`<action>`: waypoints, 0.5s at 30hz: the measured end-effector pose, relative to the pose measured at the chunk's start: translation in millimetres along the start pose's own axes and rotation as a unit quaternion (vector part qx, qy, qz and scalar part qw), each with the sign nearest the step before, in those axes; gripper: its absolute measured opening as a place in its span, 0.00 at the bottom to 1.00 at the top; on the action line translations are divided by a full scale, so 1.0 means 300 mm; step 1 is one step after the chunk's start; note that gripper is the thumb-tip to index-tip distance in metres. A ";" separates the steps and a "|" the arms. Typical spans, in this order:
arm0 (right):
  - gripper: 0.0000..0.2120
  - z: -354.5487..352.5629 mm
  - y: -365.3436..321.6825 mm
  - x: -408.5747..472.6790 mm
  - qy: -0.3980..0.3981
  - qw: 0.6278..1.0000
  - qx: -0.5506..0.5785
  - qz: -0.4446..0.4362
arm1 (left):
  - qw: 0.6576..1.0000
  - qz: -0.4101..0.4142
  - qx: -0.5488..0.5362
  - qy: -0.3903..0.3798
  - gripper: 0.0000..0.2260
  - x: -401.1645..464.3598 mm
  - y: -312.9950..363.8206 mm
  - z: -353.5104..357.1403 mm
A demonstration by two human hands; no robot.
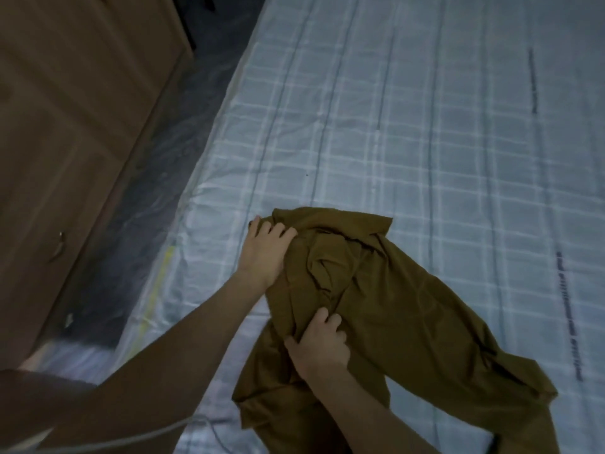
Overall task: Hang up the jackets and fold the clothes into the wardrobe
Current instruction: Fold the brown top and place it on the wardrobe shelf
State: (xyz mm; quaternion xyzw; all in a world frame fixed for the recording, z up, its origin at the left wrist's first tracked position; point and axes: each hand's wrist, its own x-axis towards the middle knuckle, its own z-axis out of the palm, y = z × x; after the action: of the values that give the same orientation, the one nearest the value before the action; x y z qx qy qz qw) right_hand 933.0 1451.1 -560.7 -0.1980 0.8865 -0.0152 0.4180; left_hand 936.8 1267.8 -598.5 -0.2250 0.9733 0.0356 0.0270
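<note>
- Olive-brown garment (393,306) lies crumpled on the bed (425,126), near edge, lower middle of view; part runs out of frame at the bottom.
- My left hand (266,250) rests on the garment's upper left edge, fingers curled over the fabric, holding it down against the bed.
- My right hand (319,342) pinches a bunched fold near the garment's middle, fingers closed on cloth.
- Fabric looks thin, soft, limp: deep wrinkles, drapes flat, no stiffness. Judged light, one hand could lift it.
- Not slippery-looking, matte weave; should stay put in a pinch. Not fragile.
- Cannot tell shirt or trousers from this heap; a collar-like flap shows at the top, not sure.
- Best hold, in my judgement: find a seam or hem edge, one hand at each corner, shake flat; grabbing mid-cloth just bunches it more.
- Risk: limp cloth folds back on itself, and the loose end hangs off the bed edge.
- Wooden wardrobe (65,126) stands to the left, across the strip of dark floor (157,178), door closed as far as I see.
</note>
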 end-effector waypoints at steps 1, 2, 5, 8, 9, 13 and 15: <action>0.31 -0.009 0.008 0.009 -0.013 1.000 0.010 -0.008 | 1.000 0.008 0.001 0.013 0.17 -0.017 -0.004 -0.010; 0.27 -0.025 0.026 0.005 -0.033 0.999 0.024 -0.015 | 1.000 0.002 -0.001 -0.021 0.15 -0.044 -0.003 -0.035; 0.18 -0.111 0.162 -0.061 -0.024 1.000 0.001 -0.018 | 0.983 -0.025 0.003 -0.181 0.16 -0.146 0.019 -0.151; 0.11 -0.216 0.374 -0.187 0.024 0.999 0.004 0.043 | 0.940 -0.015 -0.051 -0.337 0.15 -0.257 0.072 -0.262; 0.08 -0.258 0.439 -0.226 0.041 0.997 0.045 0.058 | 0.919 -0.004 -0.088 -0.383 0.14 -0.275 0.107 -0.298; 0.07 -0.459 0.623 -0.347 0.042 0.967 0.238 0.084 | 0.847 -0.018 -0.248 -0.470 0.11 -0.235 0.310 -0.513; 0.06 -0.577 0.688 -0.406 0.038 0.955 0.289 0.060 | 0.816 -0.052 -0.301 -0.491 0.13 -0.185 0.408 -0.646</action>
State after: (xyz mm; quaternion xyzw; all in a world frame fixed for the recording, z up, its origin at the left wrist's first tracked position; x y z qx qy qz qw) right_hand 803.5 1661.5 -398.2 -0.0148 0.8698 -0.2529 0.4235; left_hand 925.7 1385.9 -394.5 -0.2252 0.7582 0.4310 0.4343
